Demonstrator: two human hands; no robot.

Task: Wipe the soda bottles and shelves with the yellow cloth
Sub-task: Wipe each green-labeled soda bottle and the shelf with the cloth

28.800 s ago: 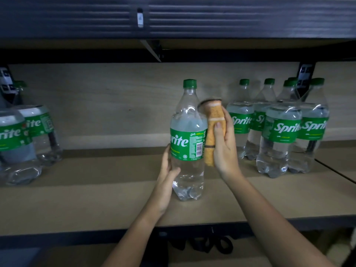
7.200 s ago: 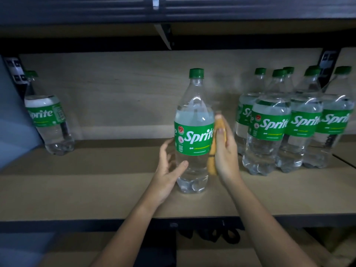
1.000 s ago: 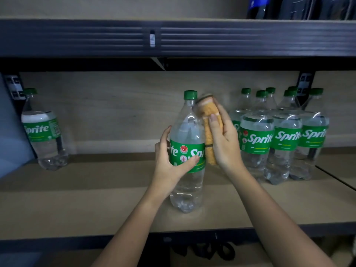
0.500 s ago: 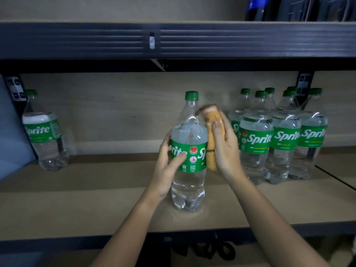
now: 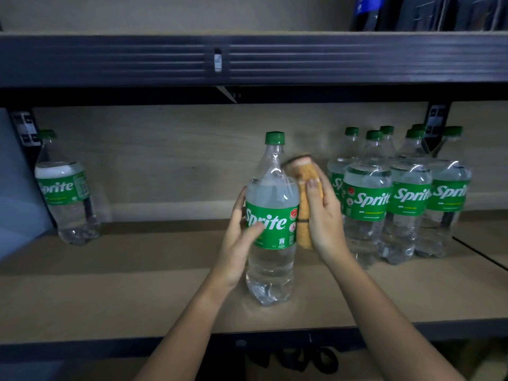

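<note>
Head view: left hand [image 5: 238,244] wraps its fingers round the Sprite bottle [image 5: 270,224], upright mid-shelf [image 5: 137,292] near the front edge; right hand [image 5: 324,213] grips the yellow cloth [image 5: 303,188], pressed against the bottle's right side.

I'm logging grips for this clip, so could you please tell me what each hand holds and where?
Left hand grips the Sprite bottle at its label; right hand holds the yellow cloth against the bottle's side.
</note>
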